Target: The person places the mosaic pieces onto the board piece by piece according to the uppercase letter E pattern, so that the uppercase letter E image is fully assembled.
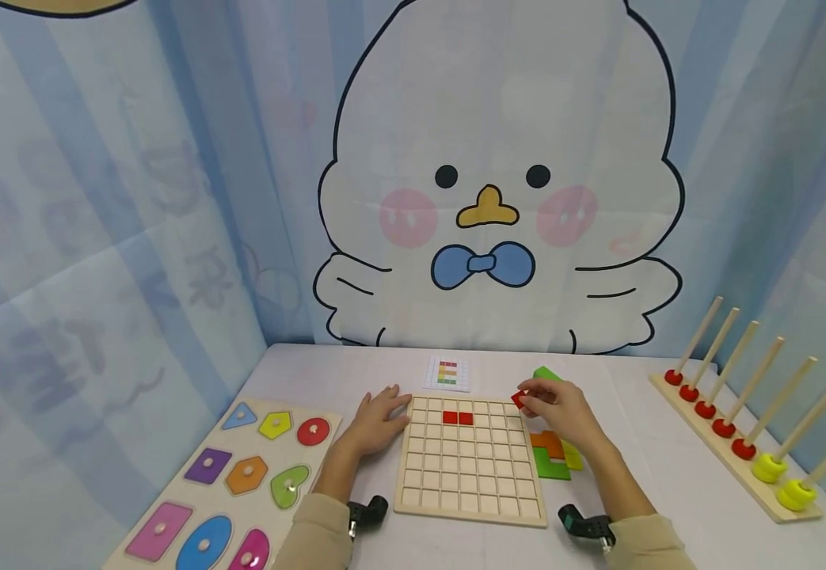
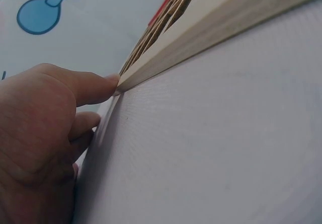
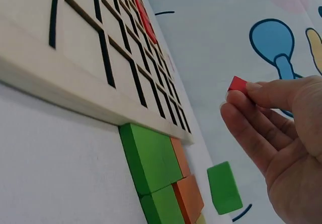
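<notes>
A wooden grid board (image 1: pixel 471 517) lies in the middle of the white table. Two red square tiles (image 1: pixel 450 417) sit side by side in its second row. My left hand (image 1: pixel 375 423) rests at the board's upper left edge; in the left wrist view its thumb (image 2: pixel 98 87) touches the frame. Over the upper right corner, my right hand (image 1: pixel 561 408) pinches a red tile (image 3: pixel 238 83) between thumb and fingers, held above the board. Right of the board lie green tiles (image 1: pixel 551 467), orange tiles (image 1: pixel 550 445) and yellow tiles (image 1: pixel 572 457). Another green tile (image 1: pixel 545 373) is partly behind the right hand.
Behind the board lies a small card (image 1: pixel 447 374) printed with a coloured pattern. A shape puzzle board (image 1: pixel 245 443) with knobbed pieces is at the left. On the right stands a peg rack (image 1: pixel 733 451) with red and yellow beads. A patterned curtain (image 1: pixel 491 317) hangs behind the table.
</notes>
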Available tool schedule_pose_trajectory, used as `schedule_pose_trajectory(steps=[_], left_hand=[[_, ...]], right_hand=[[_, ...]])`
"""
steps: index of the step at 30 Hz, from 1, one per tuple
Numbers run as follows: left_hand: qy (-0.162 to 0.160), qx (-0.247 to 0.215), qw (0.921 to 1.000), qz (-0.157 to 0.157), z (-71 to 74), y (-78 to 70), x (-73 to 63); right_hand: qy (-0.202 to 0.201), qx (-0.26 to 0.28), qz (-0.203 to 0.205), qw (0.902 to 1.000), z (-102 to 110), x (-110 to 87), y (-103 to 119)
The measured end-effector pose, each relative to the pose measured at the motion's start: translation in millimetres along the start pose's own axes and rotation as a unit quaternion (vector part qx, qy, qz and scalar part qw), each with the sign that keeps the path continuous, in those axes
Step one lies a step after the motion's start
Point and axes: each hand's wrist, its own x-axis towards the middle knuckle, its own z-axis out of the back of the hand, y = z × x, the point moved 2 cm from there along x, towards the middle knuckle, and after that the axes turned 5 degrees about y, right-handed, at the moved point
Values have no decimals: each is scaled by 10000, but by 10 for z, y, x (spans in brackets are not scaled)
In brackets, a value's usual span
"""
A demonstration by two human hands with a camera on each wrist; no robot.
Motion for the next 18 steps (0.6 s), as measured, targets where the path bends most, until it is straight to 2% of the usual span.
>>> schedule_pose_trajectory(steps=[7, 12, 18], left_hand=[[12, -62, 10000, -23, -5, 26, -12], [-16, -49, 9999, -145, -13, 24, -6], [-29, -13, 9999, -120, -12, 22, 12]], right_hand=[[112, 233, 21, 9997, -117, 26, 104], [233, 160, 223, 9994, -186, 53, 129], [359, 3, 400, 9986, -266, 102, 149]])
